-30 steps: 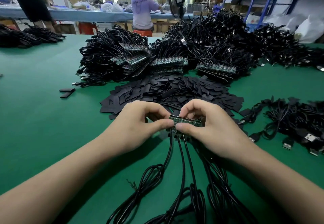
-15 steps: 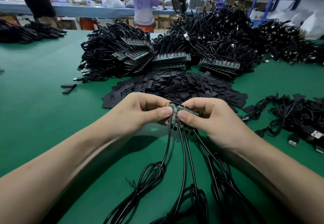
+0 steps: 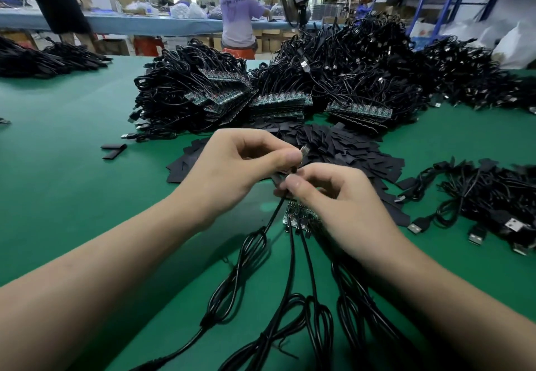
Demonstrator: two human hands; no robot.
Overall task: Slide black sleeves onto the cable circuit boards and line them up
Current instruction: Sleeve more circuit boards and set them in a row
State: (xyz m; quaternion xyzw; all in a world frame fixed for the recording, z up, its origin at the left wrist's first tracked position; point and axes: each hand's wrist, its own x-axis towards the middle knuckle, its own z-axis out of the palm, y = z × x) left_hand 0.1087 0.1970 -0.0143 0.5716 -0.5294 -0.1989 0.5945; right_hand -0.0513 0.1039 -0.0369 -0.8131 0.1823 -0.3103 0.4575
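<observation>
Your left hand (image 3: 240, 167): thumb and forefinger pinch blurred cable tip (image 3: 303, 149), just in front of sleeve pile (image 3: 348, 144). Your right hand (image 3: 342, 196): fingers curled, pinch same black cable (image 3: 271, 216) just below tip. Row of circuit boards (image 3: 298, 218) lies on green table (image 3: 72, 196) in front of sleeve pile, partly under right hand. Behind sleeve pile: stacked boards (image 3: 278, 103), cable heaps (image 3: 362, 60). Sleeve on held tip or not: cannot tell.

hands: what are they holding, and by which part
One cable: left hand pinches its blurred tip, right hand pinches the cord just below.
</observation>
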